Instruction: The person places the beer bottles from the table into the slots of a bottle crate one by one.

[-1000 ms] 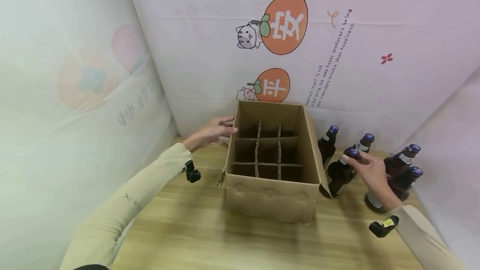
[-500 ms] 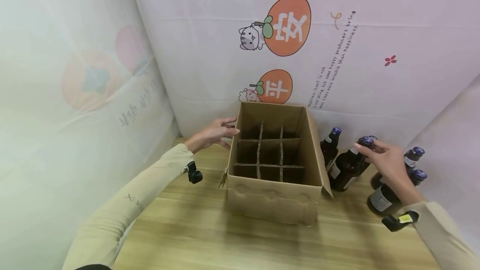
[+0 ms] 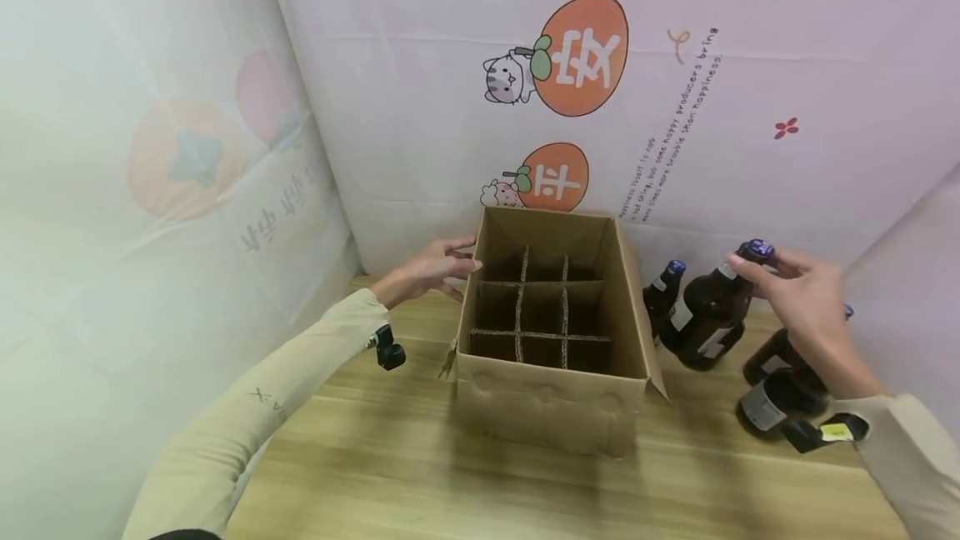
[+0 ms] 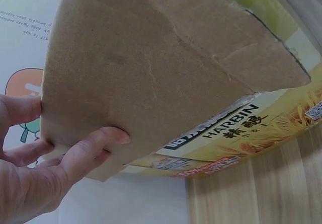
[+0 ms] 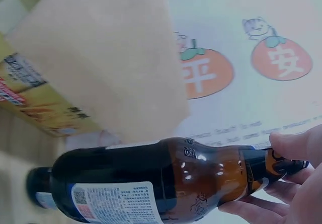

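My right hand [image 3: 813, 302] pinches a brown glass beer bottle [image 3: 716, 302] by the neck, just below its blue cap. The bottle tilts, its neck leaning right. In the right wrist view, thumb and fingers surround the dark neck label, and a white label [image 5: 115, 201] shows on the body. My left hand [image 3: 427, 269] rests against the left side of an open cardboard carton [image 3: 551, 407]; the left wrist view shows fingertips on its brown flap [image 4: 151, 73]. Cardboard dividers [image 3: 521, 307] split the carton's inside into compartments, with no bottle visible in them.
Another beer bottle [image 3: 660, 298] stands close to the carton's right side. More bottles, among them a labelled one [image 3: 783, 402], stand under my right forearm, partly hidden. The wooden tabletop [image 3: 360, 457] meets a printed cloth wall [image 3: 420, 65] behind the carton.
My right hand has moved right and away from me, drawing the bottle along and tilting it. The bottle behind it is now hidden. My left hand stays against the carton.
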Action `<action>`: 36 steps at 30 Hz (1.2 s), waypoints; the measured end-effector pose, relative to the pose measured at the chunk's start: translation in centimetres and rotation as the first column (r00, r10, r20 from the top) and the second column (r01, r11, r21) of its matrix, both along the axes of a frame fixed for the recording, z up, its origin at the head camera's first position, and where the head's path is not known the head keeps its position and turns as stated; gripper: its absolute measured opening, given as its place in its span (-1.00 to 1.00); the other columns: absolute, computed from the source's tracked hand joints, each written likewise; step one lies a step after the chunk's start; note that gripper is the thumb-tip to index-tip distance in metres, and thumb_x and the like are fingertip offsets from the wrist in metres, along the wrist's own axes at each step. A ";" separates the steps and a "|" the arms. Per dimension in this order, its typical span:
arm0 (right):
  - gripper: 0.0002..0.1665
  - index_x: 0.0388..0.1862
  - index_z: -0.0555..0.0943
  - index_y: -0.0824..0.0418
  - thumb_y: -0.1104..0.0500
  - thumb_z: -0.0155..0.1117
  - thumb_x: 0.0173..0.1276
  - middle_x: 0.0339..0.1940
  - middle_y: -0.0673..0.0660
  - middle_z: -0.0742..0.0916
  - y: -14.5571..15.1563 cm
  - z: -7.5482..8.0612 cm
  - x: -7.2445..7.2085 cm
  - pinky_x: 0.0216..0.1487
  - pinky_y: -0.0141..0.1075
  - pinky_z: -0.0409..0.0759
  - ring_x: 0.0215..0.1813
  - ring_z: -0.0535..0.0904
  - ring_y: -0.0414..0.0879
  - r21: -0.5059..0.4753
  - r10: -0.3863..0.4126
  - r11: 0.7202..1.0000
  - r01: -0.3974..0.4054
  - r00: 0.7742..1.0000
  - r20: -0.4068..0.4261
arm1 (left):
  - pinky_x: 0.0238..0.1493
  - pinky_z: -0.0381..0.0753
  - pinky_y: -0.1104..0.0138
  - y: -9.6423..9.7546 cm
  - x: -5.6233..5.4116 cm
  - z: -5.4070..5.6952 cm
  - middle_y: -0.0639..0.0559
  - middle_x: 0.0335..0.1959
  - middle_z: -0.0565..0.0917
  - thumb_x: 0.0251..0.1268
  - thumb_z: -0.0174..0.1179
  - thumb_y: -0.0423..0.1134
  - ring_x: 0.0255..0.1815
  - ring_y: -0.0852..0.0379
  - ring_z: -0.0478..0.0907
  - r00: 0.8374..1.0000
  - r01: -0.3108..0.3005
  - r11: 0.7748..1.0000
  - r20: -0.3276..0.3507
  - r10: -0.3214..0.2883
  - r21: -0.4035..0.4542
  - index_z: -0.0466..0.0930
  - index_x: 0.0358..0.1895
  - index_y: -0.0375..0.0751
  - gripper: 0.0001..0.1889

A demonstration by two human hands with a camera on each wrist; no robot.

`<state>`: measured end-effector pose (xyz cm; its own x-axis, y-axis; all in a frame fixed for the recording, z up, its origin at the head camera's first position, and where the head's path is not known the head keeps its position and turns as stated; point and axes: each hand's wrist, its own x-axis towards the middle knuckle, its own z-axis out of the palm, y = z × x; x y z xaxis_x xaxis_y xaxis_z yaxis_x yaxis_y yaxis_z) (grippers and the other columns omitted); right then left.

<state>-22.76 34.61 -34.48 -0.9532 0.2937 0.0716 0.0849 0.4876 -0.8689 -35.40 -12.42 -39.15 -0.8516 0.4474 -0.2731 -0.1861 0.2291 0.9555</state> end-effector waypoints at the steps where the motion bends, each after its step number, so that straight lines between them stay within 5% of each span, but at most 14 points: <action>1: -0.23 0.47 0.51 0.09 -0.18 0.47 0.38 0.07 -0.30 0.78 0.1 0.3 0.1 0.67 -0.01 0.29 -0.33 0.70 -0.55 -0.020 -0.002 1.000 0.002 1.000 -0.014 | 0.07 0.83 -0.03 0.0 0.1 -0.2 -0.36 0.57 0.34 0.54 0.19 -0.35 0.51 -0.35 0.38 1.000 0.003 1.000 0.007 -0.003 0.003 0.00 0.71 -0.16 -0.21; 3: -0.44 0.32 0.63 -0.11 -0.11 0.51 0.37 -0.26 -0.56 0.74 0.2 1.0 0.2 0.45 -0.37 0.55 -0.35 0.74 -0.48 -0.040 -0.010 0.999 0.008 0.998 -0.055 | 0.05 0.84 -0.01 0.1 0.3 -0.6 -0.35 0.60 0.29 0.54 0.19 -0.36 0.51 -0.34 0.38 1.000 0.006 1.000 0.023 -0.006 0.009 0.00 0.71 -0.16 -0.21; 4: -0.52 0.25 0.66 -0.19 -0.09 0.51 0.37 -0.34 -0.60 0.71 0.3 1.4 0.3 0.47 -0.41 0.51 -0.36 0.74 -0.47 -0.046 -0.009 0.999 0.005 0.998 -0.066 | 0.05 0.84 -0.01 0.1 0.4 -0.8 -0.35 0.61 0.25 0.54 0.19 -0.36 0.51 -0.33 0.38 0.999 0.007 1.000 0.033 -0.007 0.010 0.00 0.71 -0.15 -0.21; 6: -0.66 0.09 0.71 -0.28 -0.04 0.53 0.36 -0.36 -0.57 0.73 0.4 2.1 0.5 0.21 -0.67 0.54 -0.37 0.75 -0.45 -0.053 -0.011 0.999 0.006 0.995 -0.097 | 0.03 0.85 0.01 0.2 0.5 -1.1 -0.34 0.63 0.20 0.54 0.19 -0.36 0.51 -0.32 0.38 0.999 0.003 1.000 0.043 -0.003 0.013 0.00 0.71 -0.15 -0.21; 11: -0.71 -0.02 0.74 -0.29 0.02 0.56 0.34 -0.37 -0.51 0.76 -0.1 4.3 0.0 0.20 -0.67 0.53 -0.39 0.76 -0.42 -0.083 -0.021 0.996 0.010 0.991 -0.135 | -0.01 0.86 0.03 0.4 0.3 -1.1 -0.36 0.61 0.24 0.52 0.19 -0.38 0.49 -0.36 0.40 0.999 -0.012 1.000 0.031 0.012 0.009 0.02 0.70 -0.16 -0.21; 14: -0.60 0.14 0.71 -0.21 -0.03 0.55 0.34 -0.38 -0.52 0.75 -0.8 5.6 -0.5 0.65 -0.30 0.29 -0.40 0.75 -0.42 -0.079 -0.022 0.997 0.012 0.991 -0.131 | 0.00 0.86 0.02 0.4 0.2 -0.9 -0.35 0.61 0.25 0.52 0.19 -0.38 0.48 -0.37 0.40 0.999 -0.015 1.000 0.031 0.015 0.004 0.02 0.70 -0.16 -0.21; 17: -0.47 0.26 0.68 -0.11 -0.10 0.54 0.33 -0.38 -0.54 0.75 -1.7 6.9 -1.0 0.78 0.04 -0.13 -0.40 0.75 -0.43 -0.055 -0.016 0.998 0.010 0.992 -0.122 | 0.01 0.85 0.01 0.2 0.1 -0.7 -0.36 0.62 0.22 0.53 0.17 -0.39 0.50 -0.37 0.39 0.999 -0.017 1.000 0.034 0.017 0.004 0.00 0.71 -0.16 -0.21; 18: -0.46 0.27 0.67 -0.10 -0.11 0.54 0.33 -0.38 -0.54 0.75 -2.0 7.4 -1.2 0.78 0.04 -0.10 -0.40 0.75 -0.43 -0.044 -0.011 0.999 0.005 0.992 -0.129 | 0.02 0.85 0.01 0.2 0.1 -0.7 -0.37 0.62 0.22 0.54 0.17 -0.39 0.50 -0.38 0.38 0.999 -0.018 1.000 0.035 0.018 0.005 0.00 0.71 -0.17 -0.21; 21: -0.56 0.17 0.74 -0.08 -0.04 0.57 0.33 -0.36 -0.45 0.79 -3.0 8.6 -2.0 0.58 -0.36 0.39 -0.41 0.77 -0.38 -0.058 0.014 0.998 -0.026 0.981 -0.193 | 0.03 0.84 -0.01 0.0 0.2 -0.6 -0.38 0.61 0.23 0.55 0.16 -0.39 0.51 -0.38 0.37 0.999 -0.027 1.000 0.040 0.026 0.011 -0.01 0.71 -0.15 -0.22; 25: -0.71 -0.01 0.83 0.07 0.16 0.61 0.28 -0.35 -0.24 0.85 -4.4 10.0 -3.2 -0.23 -0.56 0.75 -0.39 0.80 -0.31 -0.179 0.055 0.977 -0.118 0.946 -0.321 | 0.01 0.85 0.01 0.1 0.2 -0.3 -0.36 0.58 0.31 0.55 0.17 -0.37 0.51 -0.36 0.37 0.999 -0.026 1.000 0.028 0.026 0.010 0.02 0.71 -0.12 -0.23; 30: -0.71 -0.01 0.83 0.08 0.15 0.61 0.28 -0.32 -0.24 0.85 -6.3 11.4 -4.4 -0.24 -0.54 0.77 -0.34 0.80 -0.33 -0.187 0.088 0.969 -0.160 0.935 -0.343 | -0.02 0.86 0.04 0.6 0.1 0.3 -0.35 0.52 0.41 0.54 0.18 -0.35 0.50 -0.36 0.37 1.000 -0.018 1.000 0.001 0.018 0.000 0.06 0.70 -0.10 -0.23; 36: -0.70 -0.01 0.82 0.11 0.18 0.61 0.27 -0.33 -0.23 0.85 -9.2 11.0 -6.7 -0.29 -0.43 0.80 -0.30 0.80 -0.32 -0.216 0.121 0.953 -0.211 0.923 -0.366 | -0.06 0.87 0.06 0.7 0.5 0.4 -0.41 0.47 0.43 0.51 0.15 -0.41 0.44 -0.38 0.42 0.999 -0.037 0.999 -0.016 0.037 -0.015 0.04 0.69 -0.18 -0.23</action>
